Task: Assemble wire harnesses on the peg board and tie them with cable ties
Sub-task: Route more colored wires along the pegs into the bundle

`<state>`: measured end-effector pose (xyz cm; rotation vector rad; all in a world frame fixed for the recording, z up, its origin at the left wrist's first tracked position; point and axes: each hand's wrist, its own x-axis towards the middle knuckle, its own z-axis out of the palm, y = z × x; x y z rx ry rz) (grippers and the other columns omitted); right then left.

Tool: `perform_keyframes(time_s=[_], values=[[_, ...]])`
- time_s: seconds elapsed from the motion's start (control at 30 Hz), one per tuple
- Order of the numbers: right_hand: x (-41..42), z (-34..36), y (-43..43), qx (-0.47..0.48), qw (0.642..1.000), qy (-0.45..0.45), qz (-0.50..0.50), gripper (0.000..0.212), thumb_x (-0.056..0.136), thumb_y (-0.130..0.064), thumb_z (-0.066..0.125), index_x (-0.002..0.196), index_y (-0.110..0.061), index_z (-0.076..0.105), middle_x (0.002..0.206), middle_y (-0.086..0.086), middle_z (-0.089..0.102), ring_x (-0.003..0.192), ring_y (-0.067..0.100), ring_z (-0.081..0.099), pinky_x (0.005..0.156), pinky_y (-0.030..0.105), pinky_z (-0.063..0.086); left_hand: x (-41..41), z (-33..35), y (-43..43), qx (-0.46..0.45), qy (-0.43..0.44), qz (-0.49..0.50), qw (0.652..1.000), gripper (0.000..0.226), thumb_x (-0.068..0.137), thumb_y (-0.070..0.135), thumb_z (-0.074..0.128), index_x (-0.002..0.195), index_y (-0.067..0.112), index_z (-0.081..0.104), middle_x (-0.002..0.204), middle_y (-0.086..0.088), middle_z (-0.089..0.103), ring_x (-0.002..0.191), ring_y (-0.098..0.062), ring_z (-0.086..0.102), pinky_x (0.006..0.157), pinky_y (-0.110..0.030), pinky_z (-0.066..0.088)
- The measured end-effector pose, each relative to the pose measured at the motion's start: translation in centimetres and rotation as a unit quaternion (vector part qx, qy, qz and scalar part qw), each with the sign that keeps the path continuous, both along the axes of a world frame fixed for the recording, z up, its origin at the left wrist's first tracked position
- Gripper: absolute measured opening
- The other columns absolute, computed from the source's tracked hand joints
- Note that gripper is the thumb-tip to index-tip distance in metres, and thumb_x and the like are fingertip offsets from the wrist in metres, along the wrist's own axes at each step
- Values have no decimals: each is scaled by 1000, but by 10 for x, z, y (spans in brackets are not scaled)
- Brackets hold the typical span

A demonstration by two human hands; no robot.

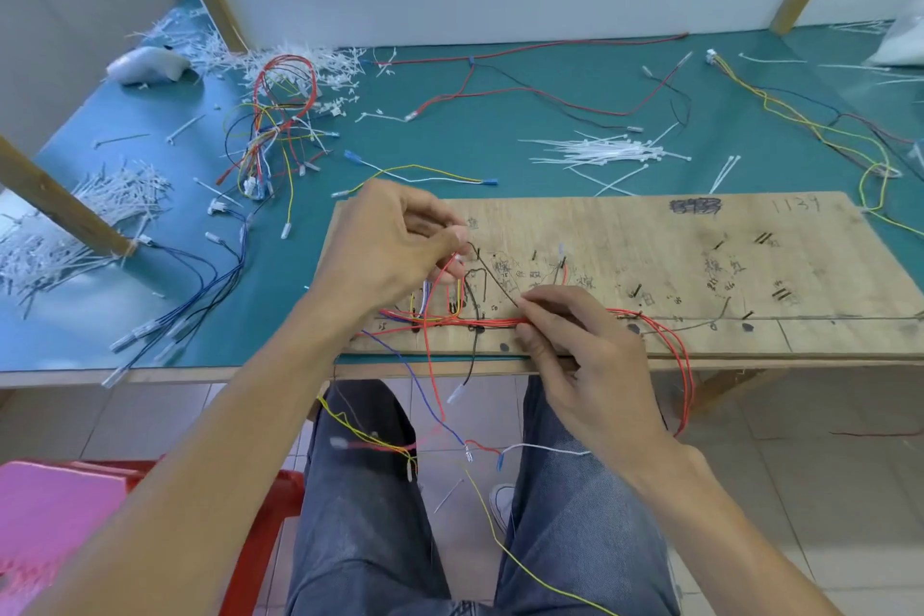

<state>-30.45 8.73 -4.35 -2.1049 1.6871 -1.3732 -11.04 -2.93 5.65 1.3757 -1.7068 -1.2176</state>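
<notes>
A wooden peg board (650, 255) lies at the table's front edge, with black pegs and pencil marks on it. A bundle of mostly red wires (470, 321) runs along its lower line, and loose ends hang over the edge toward my lap. My left hand (395, 240) pinches the end of a thin dark wire (492, 275) near a peg at the board's left. That wire slants down to my right hand (575, 340), which pinches it and holds the red bundle against the board. A pile of white cable ties (600, 150) lies behind the board.
On the green mat (500, 115), finished harnesses (270, 130) lie at the left, with long red, black and yellow wires behind and to the right. Cut tie scraps (115, 200) heap at the left around a wooden post (60, 200). A red stool (265, 515) stands at my left knee.
</notes>
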Motion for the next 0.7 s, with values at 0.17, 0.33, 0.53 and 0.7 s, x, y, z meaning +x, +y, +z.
perform_keyframes(time_s=[0.17, 0.33, 0.53, 0.7], values=[[4, -2, 2, 20, 1000, 5, -21, 24, 101, -16, 69, 122, -6, 75, 124, 3, 65, 109, 17, 67, 89, 37, 56, -20, -7, -29, -33, -108, -6, 994, 8, 94, 3, 76, 86, 4, 76, 68, -4, 77, 59, -21, 77, 57, -36, 65], [11, 4, 6, 53, 998, 9, -21, 31, 99, -33, 72, 122, -14, 72, 125, -2, 63, 116, 17, 62, 95, 35, 53, -32, -14, -37, -79, -222, -21, 972, 14, 91, 8, 79, 78, 13, 77, 60, 3, 74, 50, -9, 72, 52, -18, 56], [22, 15, 13, 112, 993, 25, -7, 48, 87, -72, 69, 97, -25, 70, 131, -9, 53, 122, 17, 52, 100, 31, 47, -40, -11, -39, -107, -321, -27, 941, 12, 82, 10, 85, 75, 18, 80, 63, 2, 75, 69, -15, 75, 86, -32, 60], [35, 19, 14, 136, 989, 55, -21, 27, 84, -55, 76, 83, -29, 73, 124, -9, 52, 114, 21, 46, 94, 36, 48, -43, -8, -40, -63, -362, -46, 929, 16, 79, 1, 83, 74, 17, 81, 72, -6, 76, 77, -29, 76, 78, -39, 64]])
